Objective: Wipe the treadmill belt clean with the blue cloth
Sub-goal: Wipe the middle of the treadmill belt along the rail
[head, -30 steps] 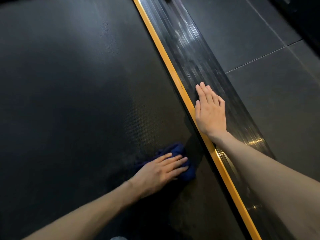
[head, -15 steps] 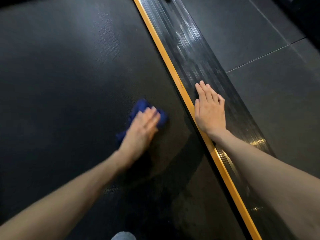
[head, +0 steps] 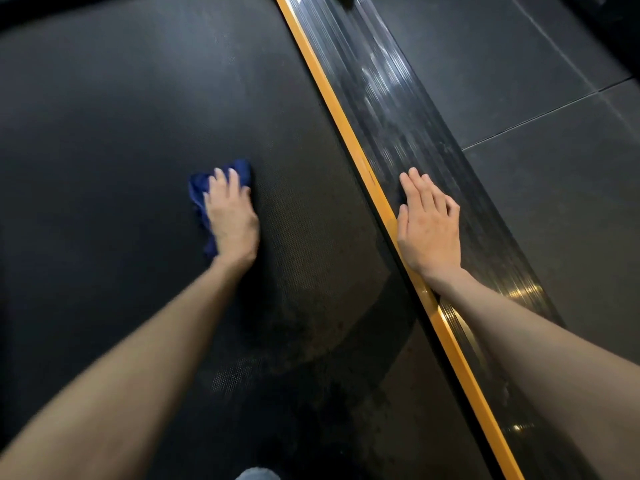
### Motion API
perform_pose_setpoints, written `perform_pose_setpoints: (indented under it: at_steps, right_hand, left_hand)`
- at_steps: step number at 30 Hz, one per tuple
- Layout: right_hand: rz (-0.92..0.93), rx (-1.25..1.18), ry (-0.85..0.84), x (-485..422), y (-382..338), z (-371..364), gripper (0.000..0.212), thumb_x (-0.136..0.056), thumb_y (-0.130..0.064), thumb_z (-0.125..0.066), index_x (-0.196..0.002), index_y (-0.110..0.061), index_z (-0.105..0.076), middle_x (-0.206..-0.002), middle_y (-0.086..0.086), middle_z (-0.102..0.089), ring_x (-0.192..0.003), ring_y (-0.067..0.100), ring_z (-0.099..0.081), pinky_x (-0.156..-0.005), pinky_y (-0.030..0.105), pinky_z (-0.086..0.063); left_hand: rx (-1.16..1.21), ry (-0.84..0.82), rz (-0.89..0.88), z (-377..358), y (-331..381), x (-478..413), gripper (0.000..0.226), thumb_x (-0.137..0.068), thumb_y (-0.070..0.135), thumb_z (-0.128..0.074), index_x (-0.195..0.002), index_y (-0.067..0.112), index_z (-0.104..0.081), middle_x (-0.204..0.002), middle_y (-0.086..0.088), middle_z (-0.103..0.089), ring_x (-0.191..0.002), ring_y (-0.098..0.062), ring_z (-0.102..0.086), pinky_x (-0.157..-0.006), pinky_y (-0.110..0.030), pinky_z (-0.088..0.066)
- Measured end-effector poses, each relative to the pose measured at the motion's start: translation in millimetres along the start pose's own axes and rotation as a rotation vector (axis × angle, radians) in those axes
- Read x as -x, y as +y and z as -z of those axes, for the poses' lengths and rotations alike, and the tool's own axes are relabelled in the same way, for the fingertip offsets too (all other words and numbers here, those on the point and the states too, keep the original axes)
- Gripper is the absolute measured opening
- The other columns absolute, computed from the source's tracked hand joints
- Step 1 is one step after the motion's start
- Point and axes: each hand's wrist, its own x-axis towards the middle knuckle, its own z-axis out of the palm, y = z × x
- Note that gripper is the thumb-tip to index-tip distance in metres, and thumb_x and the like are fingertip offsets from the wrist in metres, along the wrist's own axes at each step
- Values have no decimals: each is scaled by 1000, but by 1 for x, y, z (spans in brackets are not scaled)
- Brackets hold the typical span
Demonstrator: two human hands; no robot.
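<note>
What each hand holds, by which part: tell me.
Left hand presses the blue cloth onto the belt, fingers flat on top, no grip. Right hand lies flat on the side rail, empty.

The crumpled dark blue cloth [head: 198, 190] is mostly hidden under the left hand [head: 231, 220], whose fingers [head: 221, 178] are blurred; the black textured treadmill belt [head: 104, 133] is cut by the left edge, and a grey shape [head: 258, 474] at the bottom edge cannot be identified.
</note>
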Motion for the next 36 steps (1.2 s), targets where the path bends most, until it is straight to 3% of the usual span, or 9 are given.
perform_pose_setpoints:
  at_steps: [8, 13, 16, 20, 23, 26, 28, 32, 36]
  right_hand:
    - [34, 9, -18, 2, 1, 4, 51, -99, -33, -24, -148, -18, -29, -154, 0, -27, -143, 15, -20, -113, 34, -15]
    - [26, 18, 10, 2, 1, -1, 50, -99, -33, -25, -147, -18, -31, -153, 1, -30, -142, 16, -23, -113, 35, -18]
    - [14, 36, 18, 1, 0, -3, 49, -98, -30, -30, -145, -16, -33, -152, 2, -32, -141, 18, -26, -111, 37, -24]
    - [10, 41, 11, 0, 0, -4, 50, -98, -30, -30, -145, -16, -32, -152, 2, -32, -141, 17, -25, -111, 37, -23]
    - [25, 36, -1, 1, 0, -1, 50, -98, -30, -28, -146, -17, -31, -153, 1, -31, -142, 16, -24, -111, 37, -22]
    - [33, 15, -5, 1, 2, 1, 50, -98, -31, -25, -146, -18, -31, -153, 0, -30, -142, 15, -23, -112, 36, -20]
    - [30, 3, -1, 1, 2, 2, 51, -98, -32, -25, -146, -18, -32, -153, 0, -30, -142, 15, -23, -112, 35, -19]
    - [27, 26, 21, 0, 2, -3, 50, -98, -32, -27, -145, -18, -33, -152, 1, -32, -141, 17, -25, -111, 36, -22]
    - [3, 24, 19, 1, 0, -5, 49, -97, -31, -29, -145, -17, -34, -152, 2, -33, -141, 18, -27, -111, 37, -23]
  left_hand:
    - [25, -258, -544, -15, 63, 86, 51, -97, 20, -44, -145, 15, -29, -155, -10, -20, -143, -24, -17, -116, -35, -4]
    - [-113, -22, -7, 18, -79, 26, 45, -96, 11, -38, -138, -6, -38, -146, -28, -30, -134, -43, -31, -111, -50, -22]
    - [-80, 15, 214, 19, -73, 32, 45, -99, 14, -37, -139, -6, -36, -146, -30, -28, -135, -44, -28, -111, -48, -19]
    - [-37, 8, -89, -11, 17, 64, 46, -93, 11, -44, -136, -2, -42, -143, -28, -36, -132, -42, -36, -110, -51, -24]
    - [3, -206, -404, -22, 79, 109, 49, -96, 15, -45, -143, 8, -33, -152, -16, -26, -141, -30, -23, -115, -41, -9]
    - [-44, -278, -591, -16, 71, 106, 50, -96, 16, -37, -145, 12, -28, -154, -10, -21, -143, -25, -19, -116, -36, -5]
    - [-66, -161, -477, -6, 24, 88, 50, -90, 19, -36, -138, 5, -43, -146, -17, -38, -135, -31, -37, -114, -38, -17]
    - [-147, -78, -85, 29, -97, 64, 50, -96, 20, -31, -139, -6, -37, -146, -24, -32, -136, -38, -30, -114, -49, -20]
    - [-91, -8, 40, 15, -47, 81, 48, -95, 18, -32, -135, -6, -42, -144, -27, -35, -133, -41, -35, -111, -51, -21]
